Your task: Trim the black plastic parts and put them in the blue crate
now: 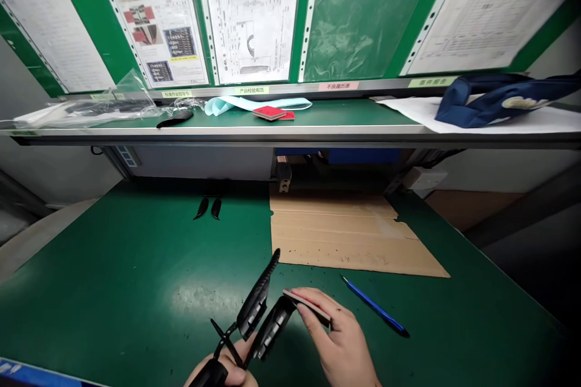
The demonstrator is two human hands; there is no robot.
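My left hand (242, 369), at the bottom centre, grips a black moulded plastic piece (254, 308): two curved shells joined by a thin cross-shaped sprue. One shell points up and away; the other (275, 328) lies nearer my right hand. My right hand (342, 338) pinches a thin flat pad (308, 307), grey along its edge, between thumb and fingers. It looks like a sanding pad. Its far end touches, or nearly touches, the upper end of the nearer shell. The pad's underside and part of the left-hand fingers are hidden.
Two small black curved parts (207, 208) lie on the green table (136, 272). A cardboard sheet (336, 233) and a blue pen (376, 307) are on the right. Above runs a shelf (345, 113) with red pads (270, 112), a light-blue strap (227, 104), plastic bags (91, 107) and dark-blue cloth (481, 100).
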